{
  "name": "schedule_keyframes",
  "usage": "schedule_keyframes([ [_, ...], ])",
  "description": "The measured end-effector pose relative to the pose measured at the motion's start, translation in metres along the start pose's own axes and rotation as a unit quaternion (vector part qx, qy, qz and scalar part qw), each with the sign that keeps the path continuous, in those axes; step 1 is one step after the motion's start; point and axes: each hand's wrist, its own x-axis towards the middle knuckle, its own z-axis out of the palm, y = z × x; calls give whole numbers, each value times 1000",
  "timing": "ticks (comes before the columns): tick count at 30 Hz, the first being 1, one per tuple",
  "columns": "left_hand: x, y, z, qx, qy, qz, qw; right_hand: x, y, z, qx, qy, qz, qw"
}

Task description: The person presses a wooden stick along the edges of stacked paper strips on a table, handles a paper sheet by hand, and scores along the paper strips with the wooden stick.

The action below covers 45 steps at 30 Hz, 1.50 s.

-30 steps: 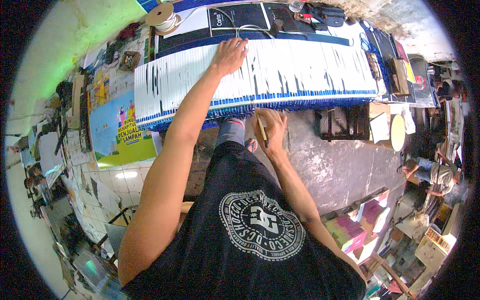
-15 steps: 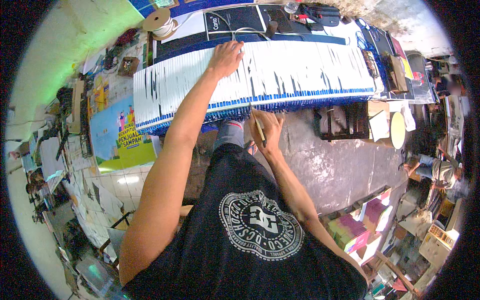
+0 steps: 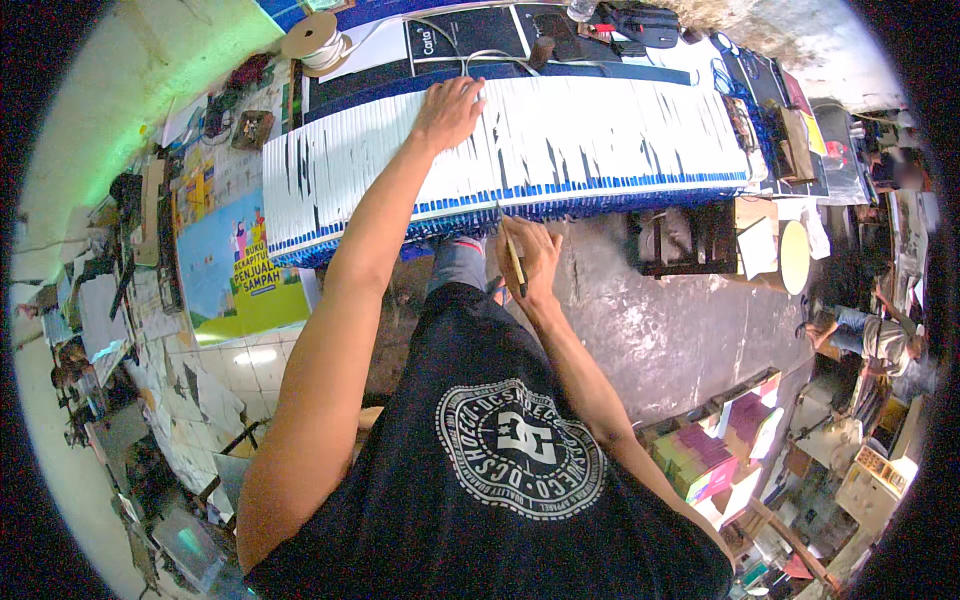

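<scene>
A long row of thin white paper blocks (image 3: 590,130), packed side by side with blue along the near edge, stretches across the bench. My left hand (image 3: 450,115) lies on top of it, left of its middle, fingers stretched to the far edge and holding nothing. Below the near edge, my right hand (image 3: 535,255) is closed around a slim, tan-handled knife (image 3: 514,258). Its thin dark tip points up and meets the blue edge of the row. Part of the handle is hidden by my fingers.
Behind the row sit a cord spool (image 3: 315,42), dark boards and a black bag (image 3: 640,25). A dark wooden stool (image 3: 685,240) stands below its right end. A printed banner (image 3: 245,275) lies at left. Another person (image 3: 880,335) sits far right, beyond stacked purple-topped booklets (image 3: 695,455).
My right hand and the knife have shifted very slightly left along the near edge. My left hand stays on the row. The view has moved a little.
</scene>
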Motion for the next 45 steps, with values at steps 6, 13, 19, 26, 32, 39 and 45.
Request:
schedule_keyframes([
  [6, -1, 0, 1, -11, -4, -6, 1000, 1, 2, 7, 13, -1, 14, 1000],
  [13, -1, 4, -3, -13, -18, -15, 1000, -8, 1, 1, 5, 0, 7, 1000],
  [19, -2, -3, 1, -33, 13, -9, 999, -51, 2, -29, 5, -49, 23, 999],
  [26, -4, -10, 6, -45, 66, 9, 997, -7, -29, -71, 7, -7, 34, 999],
  [32, -4, -5, -1, -69, 28, -5, 997, 69, -19, -21, 57, 43, -7, 997],
  [39, -8, -3, -5, -46, 84, 18, 995, 90, -1, 31, 35, 28, -23, 999],
  [45, -3, -5, -2, -57, 40, -4, 998, 84, -2, 32, 8, 14, 3, 1000],
])
